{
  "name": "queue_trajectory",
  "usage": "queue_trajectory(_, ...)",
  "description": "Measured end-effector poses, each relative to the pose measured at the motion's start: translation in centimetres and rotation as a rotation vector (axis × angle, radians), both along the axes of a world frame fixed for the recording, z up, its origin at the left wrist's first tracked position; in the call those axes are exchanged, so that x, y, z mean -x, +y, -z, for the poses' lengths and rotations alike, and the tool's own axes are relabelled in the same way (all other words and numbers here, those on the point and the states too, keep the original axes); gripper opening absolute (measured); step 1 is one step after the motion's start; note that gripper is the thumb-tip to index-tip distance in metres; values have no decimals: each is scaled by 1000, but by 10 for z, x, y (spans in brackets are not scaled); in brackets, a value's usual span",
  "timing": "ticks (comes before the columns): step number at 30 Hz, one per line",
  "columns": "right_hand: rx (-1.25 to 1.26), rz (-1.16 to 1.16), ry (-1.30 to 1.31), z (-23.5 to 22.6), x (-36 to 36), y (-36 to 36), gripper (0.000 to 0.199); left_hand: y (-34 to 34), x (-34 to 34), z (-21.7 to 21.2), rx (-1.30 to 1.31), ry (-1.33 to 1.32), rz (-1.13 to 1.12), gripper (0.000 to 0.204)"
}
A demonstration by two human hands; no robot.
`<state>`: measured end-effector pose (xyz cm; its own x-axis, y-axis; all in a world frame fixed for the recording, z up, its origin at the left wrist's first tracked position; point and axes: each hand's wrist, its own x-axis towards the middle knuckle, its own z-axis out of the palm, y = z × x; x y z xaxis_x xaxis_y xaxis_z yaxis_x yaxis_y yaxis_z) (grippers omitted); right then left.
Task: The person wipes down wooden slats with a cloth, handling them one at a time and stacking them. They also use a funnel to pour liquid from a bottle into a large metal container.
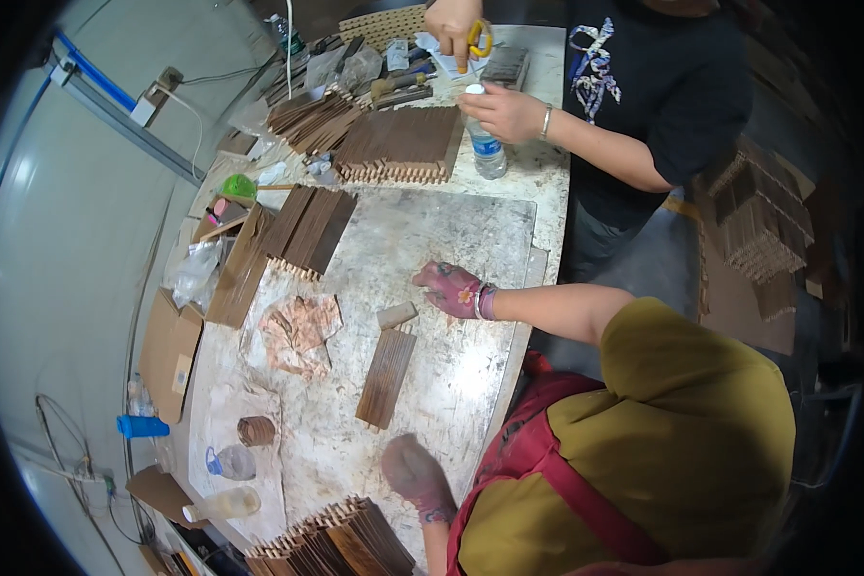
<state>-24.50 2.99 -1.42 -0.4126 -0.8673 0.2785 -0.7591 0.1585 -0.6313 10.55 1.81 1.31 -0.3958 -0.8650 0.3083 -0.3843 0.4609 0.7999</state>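
Right hand half-curled, left hand blurred, grips unreadable: careless sweeping could be knocking the block into the panel!

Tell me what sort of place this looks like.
Likely a woodworking workshop, judging by the stacked brown slats, the smudged worktable and the loose wooden piece lying on it.

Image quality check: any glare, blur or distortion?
Head view: fisheye bowing of the worktable edge, black at the corners; head view: glare washes out a patch of tabletop near the olive sleeve; head view: lower gloved hand blurred, likely motion, upper gloved hand clearer.
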Motion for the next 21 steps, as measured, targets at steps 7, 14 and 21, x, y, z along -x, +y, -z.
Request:
queue_trajectory(7,81,0,-149,22,17,0,46,-47,43,-57,45,-204,184,41)
queue_trajectory(14,-2,-278,-25,-43,-19,-20,50,-68,66,-14,347,-543,79,68)
queue_trajectory(21,-9,-384,34,-11,-6,-46,37,-69,71,-26,339,-451,172,55)
